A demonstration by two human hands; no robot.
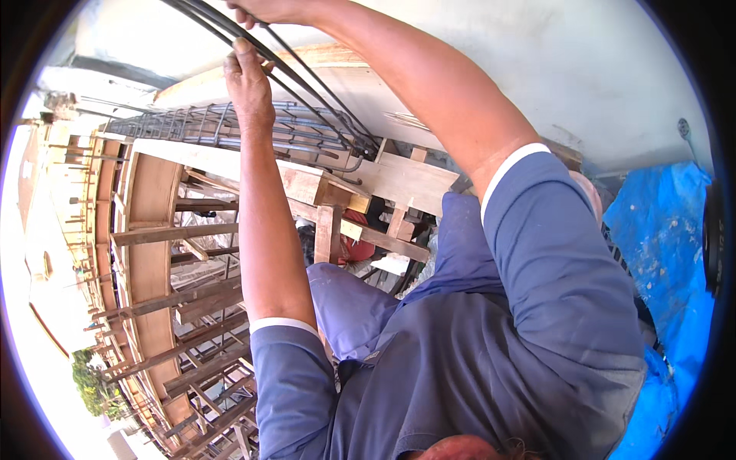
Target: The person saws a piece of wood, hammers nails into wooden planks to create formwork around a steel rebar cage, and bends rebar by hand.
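Several long dark bars (295,77), which look like reinforcing steel, slant from the upper left down to the end of a rebar cage (230,126). My left hand (249,84) is closed around them, its thumb pressed along one bar. Higher up, at the top edge of the picture, my right hand (268,11) curls its fingers at the same bars; part of it is cut off. The rebar cage lies along a timber form (222,159). Where the bars meet the cage, hooked rod ends crowd together, and I cannot make out any ties.
A pale wall (560,69) rises along the far and right side. Blue sheeting (659,238) hangs at the right. Short timber pieces (330,234) stand before my knees. At the left, wooden formwork (153,253) and several braces (207,337) run over a drop.
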